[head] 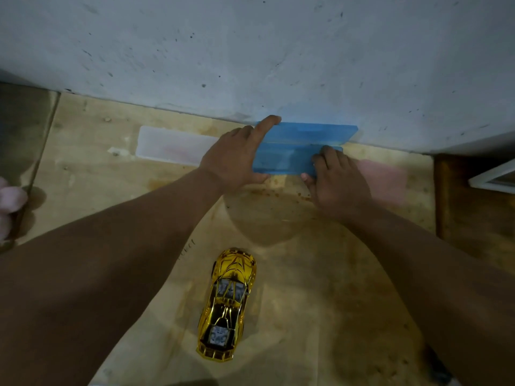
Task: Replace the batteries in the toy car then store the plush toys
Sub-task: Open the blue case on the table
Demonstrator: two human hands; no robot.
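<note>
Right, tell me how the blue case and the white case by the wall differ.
The blue case is open, its lid leaning up against the wall; the white case lies flat and shut. The blue case is held by both hands, left hand and right hand; the white case is untouched. The blue one is an opaque colour, the white one pale and translucent. Both are long, flat plastic boxes on the table.

I see both hands on a blue translucent plastic case (289,151) lying against the grey wall (250,51). My left hand (237,157) grips its left end, forefinger up on the raised lid; my right hand (337,179) holds the right end. A shiny gold toy car (227,305) sits nearer me on the wooden tabletop (320,288).
</note>
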